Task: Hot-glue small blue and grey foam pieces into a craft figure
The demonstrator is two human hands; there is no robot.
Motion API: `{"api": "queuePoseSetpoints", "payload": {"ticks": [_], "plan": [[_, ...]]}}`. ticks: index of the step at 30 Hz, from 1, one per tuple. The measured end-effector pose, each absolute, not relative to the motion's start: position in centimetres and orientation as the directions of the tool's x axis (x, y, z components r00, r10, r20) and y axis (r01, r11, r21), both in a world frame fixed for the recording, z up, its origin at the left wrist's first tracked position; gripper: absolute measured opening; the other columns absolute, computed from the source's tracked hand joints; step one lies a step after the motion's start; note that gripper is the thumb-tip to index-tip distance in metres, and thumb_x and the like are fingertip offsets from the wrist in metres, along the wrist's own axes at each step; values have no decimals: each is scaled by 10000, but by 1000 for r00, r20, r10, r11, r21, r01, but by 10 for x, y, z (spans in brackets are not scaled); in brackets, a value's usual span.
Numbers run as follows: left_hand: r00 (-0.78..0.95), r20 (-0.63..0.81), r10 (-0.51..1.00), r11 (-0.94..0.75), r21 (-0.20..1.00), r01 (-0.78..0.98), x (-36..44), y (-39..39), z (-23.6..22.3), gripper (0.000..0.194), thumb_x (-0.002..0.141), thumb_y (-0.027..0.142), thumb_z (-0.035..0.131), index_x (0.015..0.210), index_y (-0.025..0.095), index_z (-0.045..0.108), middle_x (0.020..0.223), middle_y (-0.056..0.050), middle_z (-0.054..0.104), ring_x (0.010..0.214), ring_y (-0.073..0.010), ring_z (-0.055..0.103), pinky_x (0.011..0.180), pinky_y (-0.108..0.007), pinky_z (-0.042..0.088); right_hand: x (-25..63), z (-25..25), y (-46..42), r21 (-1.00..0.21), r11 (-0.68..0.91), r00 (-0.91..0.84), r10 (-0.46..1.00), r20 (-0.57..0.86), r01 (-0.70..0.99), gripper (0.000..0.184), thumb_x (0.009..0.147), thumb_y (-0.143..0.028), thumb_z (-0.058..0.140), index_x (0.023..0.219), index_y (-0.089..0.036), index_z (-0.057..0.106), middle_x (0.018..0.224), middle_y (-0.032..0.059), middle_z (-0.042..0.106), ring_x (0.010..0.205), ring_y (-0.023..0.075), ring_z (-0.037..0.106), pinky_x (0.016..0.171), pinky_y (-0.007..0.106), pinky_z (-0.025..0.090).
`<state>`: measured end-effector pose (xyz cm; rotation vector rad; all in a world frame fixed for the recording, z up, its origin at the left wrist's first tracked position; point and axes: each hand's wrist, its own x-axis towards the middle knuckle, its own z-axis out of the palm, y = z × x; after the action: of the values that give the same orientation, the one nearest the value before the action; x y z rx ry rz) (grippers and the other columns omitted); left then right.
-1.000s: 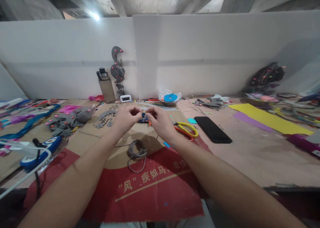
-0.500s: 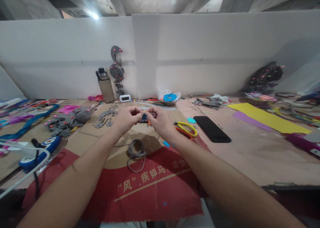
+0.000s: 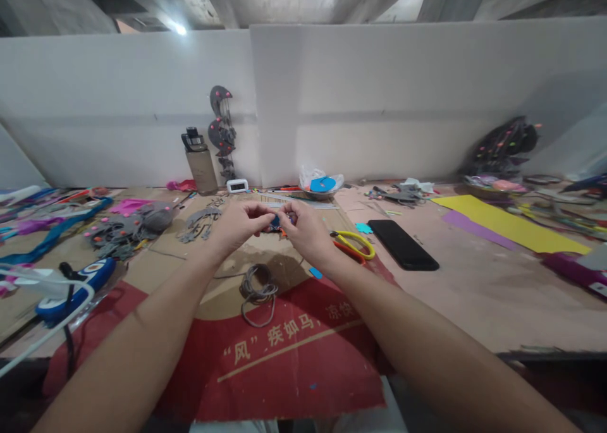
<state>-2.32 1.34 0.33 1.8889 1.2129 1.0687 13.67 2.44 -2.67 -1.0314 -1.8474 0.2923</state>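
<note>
Over the back half of the cardboard sheet (image 3: 294,382), two bare hands meet around a small blue piece (image 3: 275,220). The left hand (image 3: 238,225) has its thumb and forefinger clamped on the piece from the left side, and the right hand (image 3: 306,231) pinches it from the right. The piece is mostly hidden by the fingertips, so I cannot tell what it is.

Nearer the sheet's front edge lies a loose coil of grey cord (image 3: 270,290), with one strand running left. Just right of the right wrist are scissors (image 3: 370,248) with yellow and orange handles, and a blue scrap (image 3: 315,273) lies close to that forearm. Further right, a black phone (image 3: 403,245) lies on the desk (image 3: 474,300), with a teal scrap (image 3: 364,229) by its far left corner.

Along the desk's back edge stand a bottle (image 3: 202,169), a small white clock (image 3: 231,188) and a bowl (image 3: 327,195) with a blue disc (image 3: 323,184) in it. Toward the desk's right edge, a yellow sheet (image 3: 512,223) partly overlaps a purple strip (image 3: 478,230).
</note>
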Motion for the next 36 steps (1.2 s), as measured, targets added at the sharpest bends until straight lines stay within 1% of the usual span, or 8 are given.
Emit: {"api": "queuePoseSetpoints", "payload": {"ticks": [4,10,15,25,29,32,36], "plan": [[228,329,916,-400,765,505,-22,10,5,221,735,328,592,799,141,689,613,-25,641,499,-96,519,487,-212,414,136,-28,23,-559,628,-198,741,641,542,138,851,-269,474,774,-191,558,749,23,565,697,147,477,641,268,345],[198,425,884,-447,639,626,-24,12,1,213,756,324,549,778,161,684,617,-23,649,509,-110,539,493,-219,407,136,-28,22,-547,681,-204,698,687,487,110,866,-257,482,855,-188,568,841,47,578,780,164,501,696,285,374],[181,463,868,-460,611,645,-22,10,1,171,741,279,544,745,165,673,616,-8,637,514,-105,544,509,-218,409,136,-28,21,-544,688,-210,692,691,480,97,859,-253,490,823,-193,557,830,46,572,784,169,502,701,292,376],[153,439,885,-440,683,583,-17,7,3,134,716,240,552,697,151,649,579,6,609,479,-95,535,485,-207,410,135,-30,23,-600,651,-184,734,654,464,104,859,-253,484,807,-188,546,806,33,564,773,158,494,701,280,365],[183,417,890,-444,701,558,-17,8,1,125,721,231,558,697,152,652,549,15,594,482,-94,537,490,-199,415,135,-31,26,-609,638,-185,747,639,472,162,875,-283,459,771,-182,532,754,20,545,733,149,475,667,267,351],[182,385,905,-423,758,497,-18,10,-1,133,734,251,570,700,149,647,550,9,600,481,-95,540,493,-201,430,135,-31,27,-634,622,-190,766,614,460,200,879,-302,448,744,-179,530,733,14,542,707,140,468,648,259,349],[166,331,929,-370,854,367,-21,16,-5,181,749,316,599,732,144,653,581,-11,623,485,-104,564,505,-217,470,136,-32,27,-674,613,-202,783,588,413,129,843,-280,495,831,-180,575,785,14,576,704,130,488,646,249,361]]}}
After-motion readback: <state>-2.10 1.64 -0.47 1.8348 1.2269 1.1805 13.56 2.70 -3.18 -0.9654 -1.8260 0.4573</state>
